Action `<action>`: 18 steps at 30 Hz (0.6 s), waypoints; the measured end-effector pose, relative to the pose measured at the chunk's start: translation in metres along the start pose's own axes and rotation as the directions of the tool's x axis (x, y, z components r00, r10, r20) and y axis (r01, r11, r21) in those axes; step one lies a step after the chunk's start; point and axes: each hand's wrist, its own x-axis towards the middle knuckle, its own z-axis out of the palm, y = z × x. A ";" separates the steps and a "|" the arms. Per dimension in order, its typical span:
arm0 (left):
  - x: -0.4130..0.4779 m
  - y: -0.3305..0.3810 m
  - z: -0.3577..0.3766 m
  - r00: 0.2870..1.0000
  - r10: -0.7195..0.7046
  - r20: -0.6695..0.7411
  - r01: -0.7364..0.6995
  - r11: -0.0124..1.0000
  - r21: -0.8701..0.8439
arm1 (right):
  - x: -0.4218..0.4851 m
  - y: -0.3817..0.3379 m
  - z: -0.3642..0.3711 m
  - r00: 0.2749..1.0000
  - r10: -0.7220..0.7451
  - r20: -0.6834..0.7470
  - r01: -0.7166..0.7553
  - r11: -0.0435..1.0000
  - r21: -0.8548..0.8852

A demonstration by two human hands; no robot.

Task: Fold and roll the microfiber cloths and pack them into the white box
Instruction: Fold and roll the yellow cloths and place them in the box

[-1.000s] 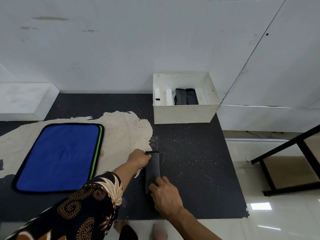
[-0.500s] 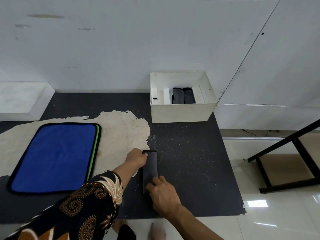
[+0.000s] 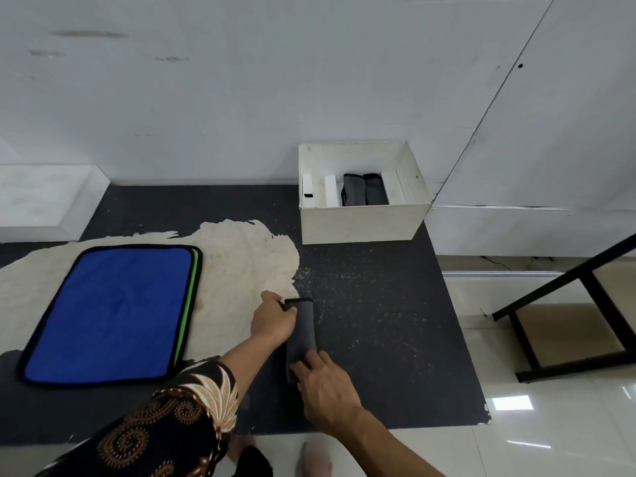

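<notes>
A dark grey microfiber cloth [image 3: 303, 325], folded into a narrow strip, lies on the black mat. My left hand [image 3: 273, 321] grips its far left end, fingers curled round the edge. My right hand [image 3: 325, 383] holds the near end, fingers curled over it. A blue cloth [image 3: 110, 315] with black trim lies flat at the left, with a green cloth's edge [image 3: 192, 304] showing under it. The white box [image 3: 361, 222] stands at the back of the mat and holds two rolled grey cloths [image 3: 364, 189].
The black mat [image 3: 378, 321] has a worn beige patch [image 3: 241, 270] under the flat cloths. White walls run behind and to the right. A black metal frame [image 3: 564, 315] stands on the tiled floor at the right. A white ledge [image 3: 44, 201] sits far left.
Both hands stay on the grey strip, and its visible length looks slightly shorter. The view has shifted a little.
</notes>
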 end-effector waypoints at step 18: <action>-0.034 -0.035 0.001 0.999 0.035 -0.006 -0.031 0.953 0.300 | 0.027 0.005 -0.008 0.990 0.126 -0.064 -0.122 0.990 0.064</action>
